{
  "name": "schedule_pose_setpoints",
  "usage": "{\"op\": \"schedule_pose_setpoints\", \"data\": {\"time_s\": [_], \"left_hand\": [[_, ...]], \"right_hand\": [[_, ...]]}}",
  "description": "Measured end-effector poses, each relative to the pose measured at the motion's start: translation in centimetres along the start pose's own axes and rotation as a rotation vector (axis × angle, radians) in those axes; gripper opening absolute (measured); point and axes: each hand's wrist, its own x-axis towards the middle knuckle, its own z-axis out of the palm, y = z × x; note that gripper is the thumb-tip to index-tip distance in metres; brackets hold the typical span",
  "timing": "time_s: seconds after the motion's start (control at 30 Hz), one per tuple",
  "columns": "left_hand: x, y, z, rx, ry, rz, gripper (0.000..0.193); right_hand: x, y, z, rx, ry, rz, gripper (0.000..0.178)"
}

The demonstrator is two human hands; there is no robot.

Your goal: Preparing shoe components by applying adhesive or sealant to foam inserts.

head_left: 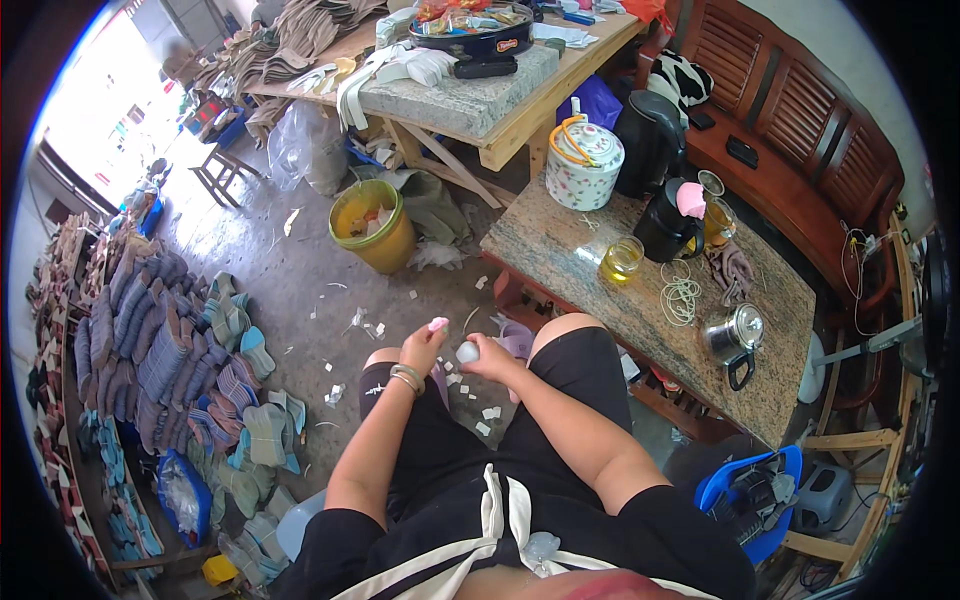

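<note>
Above my knees, my left hand (422, 350) pinches a small pink-and-white piece (438, 324) between thumb and fingertips; its kind is too small to make out. Bangles circle that wrist. Just to the right, my right hand (492, 360) is closed around a whitish, rounded, translucent object (467, 352), perhaps a small cup or a lump of plastic. The two hands are close together but apart. Below them, small white scraps (490, 412) lie scattered over the grey floor.
A stone-topped table (560, 250) at my right bears a floral pot (585, 165), a dark kettle (650, 140), a glass of yellow liquid (622, 260) and a metal pot (735, 333). A yellow bucket (372, 228) stands ahead. Stacked shoe-shaped pieces (165, 350) fill the left.
</note>
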Motion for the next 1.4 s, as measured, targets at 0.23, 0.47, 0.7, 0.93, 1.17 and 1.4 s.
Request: {"op": "schedule_pose_setpoints", "data": {"time_s": [0.23, 0.47, 0.7, 0.93, 1.17, 1.4], "left_hand": [[-0.7, -1.2, 4.0, -0.356, -0.016, -0.12, 0.033], [-0.4, -0.3, 4.0, -0.844, -0.183, -0.351, 0.039], [-0.6, -0.2, 3.7, -1.004, -0.321, -0.4, 0.049], [-0.5, 0.8, 4.0, -0.996, -0.317, -0.444, 0.05], [-0.6, 0.4, 4.4, -0.938, -0.302, -0.401, 0.046], [-0.5, 0.4, 4.5, -0.884, -0.313, -0.391, 0.045]], "right_hand": [[-0.1, -0.1, 0.3, 0.048, -0.047, 0.008, 0.075], [-0.7, -0.6, 0.0, 0.212, -0.059, -0.227, 0.072], [-1.2, -2.3, -0.8, 0.168, -0.041, -0.151, 0.07], [-1.3, -2.1, -1.1, 0.104, -0.034, -0.079, 0.066], [-0.7, -0.7, 0.0, 0.025, -0.013, -0.123, 0.069], [-0.5, -0.1, 0.1, 0.012, -0.007, -0.117, 0.069]]}}
